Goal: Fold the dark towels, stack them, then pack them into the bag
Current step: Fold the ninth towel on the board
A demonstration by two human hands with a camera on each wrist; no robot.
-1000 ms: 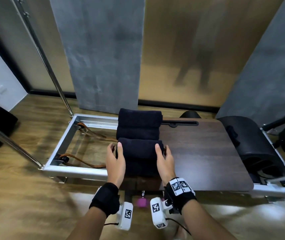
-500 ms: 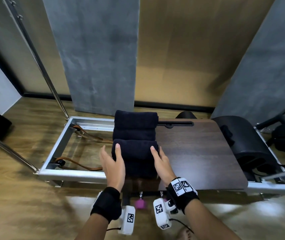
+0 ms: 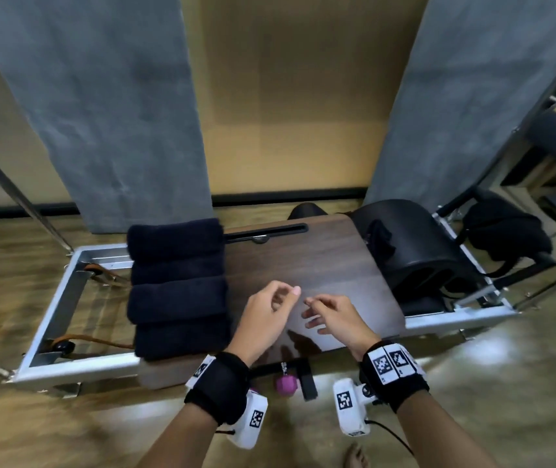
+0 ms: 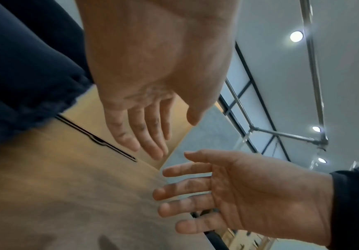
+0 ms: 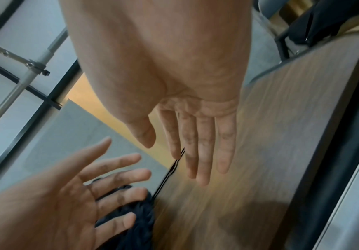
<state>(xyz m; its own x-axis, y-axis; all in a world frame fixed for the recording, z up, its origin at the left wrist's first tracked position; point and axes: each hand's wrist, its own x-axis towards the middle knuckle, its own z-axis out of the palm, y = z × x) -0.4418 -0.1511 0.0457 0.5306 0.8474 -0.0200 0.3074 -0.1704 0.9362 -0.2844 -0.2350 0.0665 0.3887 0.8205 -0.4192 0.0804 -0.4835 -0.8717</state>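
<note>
Towels [image 3: 178,288] folded, long axes crosswise, side by side; hands apart.

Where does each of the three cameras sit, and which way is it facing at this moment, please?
Head: on the person's head, looking forward and down at the folded dark towels on the wooden board; both forearms, the left hand and the right hand show.
Left wrist: under the left wrist, looking along the palm, tilted up toward the ceiling lights; both hands show.
Right wrist: under the right wrist, looking along the open fingers over the board; both hands show.
Shared: all views show both empty hands, towels and board.
</note>
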